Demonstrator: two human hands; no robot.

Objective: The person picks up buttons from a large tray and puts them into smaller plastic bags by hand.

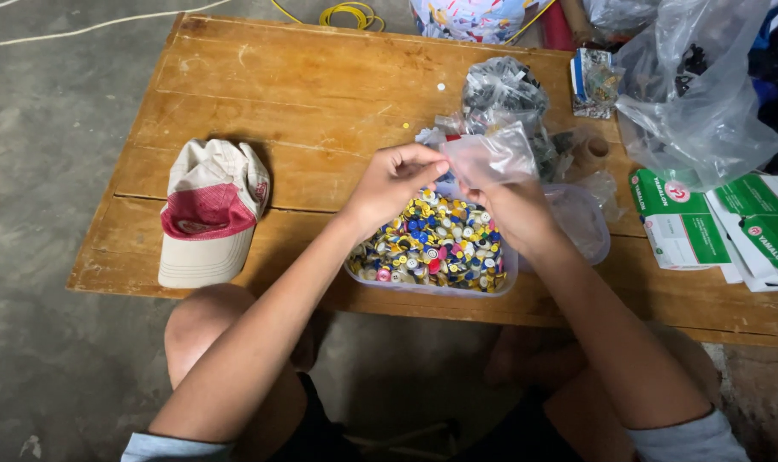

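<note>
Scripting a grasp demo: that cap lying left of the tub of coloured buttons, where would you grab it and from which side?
Take the cap by its stiff beige brim, the end nearest the table's front edge, coming from the person's side with thumb over, fingers under. It lies flat, crown pointing away; the crown looks soft and would likely crumple. Both hands are busy on a small clear bag.

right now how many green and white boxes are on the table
3, all at the right end: one box nearest the tub, a second behind it, a third at the edge. More may lie hidden underneath.
</note>
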